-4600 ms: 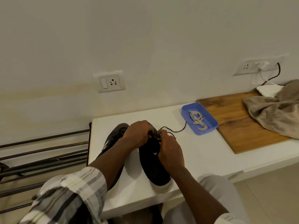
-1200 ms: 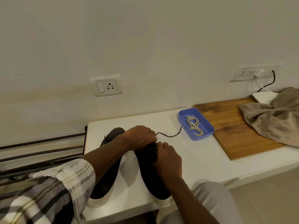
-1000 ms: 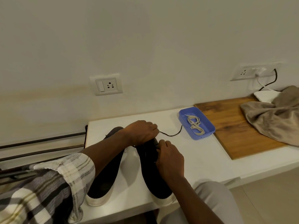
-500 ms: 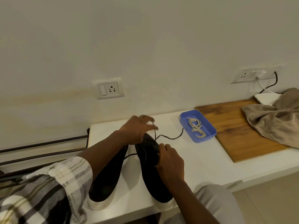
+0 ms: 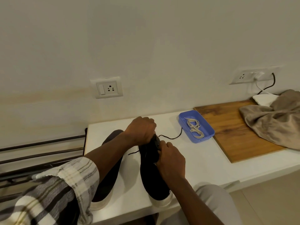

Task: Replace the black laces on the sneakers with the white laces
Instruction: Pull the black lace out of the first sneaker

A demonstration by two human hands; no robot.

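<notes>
Closest in, at 7 o'clock, a plaid sleeve (image 5: pixel 53 189) covers the left forearm. Just beyond, two black shoes stand side by side on the white table (image 5: pixel 203 168), pale soles nearest: the shoe (image 5: pixel 151 176) being worked at centre, the second shoe (image 5: pixel 108 184) at its 9 o'clock, partly hidden by the arm. The hands meet at the shoe's far end. The right hand (image 5: pixel 170 161) curls round its side by the eyelets, and the left hand (image 5: pixel 141 130) bunches over the top, apparently pinching the black lace (image 5: pixel 170 138), though the exact grip is hidden. One loose end trails toward 2 o'clock; another pokes out at 9. Farther off at 2 o'clock, the white laces (image 5: pixel 194 127) lie coiled in the blue tray (image 5: pixel 207 129), untouched. I judge the job early: unlacing this shoe is part done, while the second shoe and all relacing remain
</notes>
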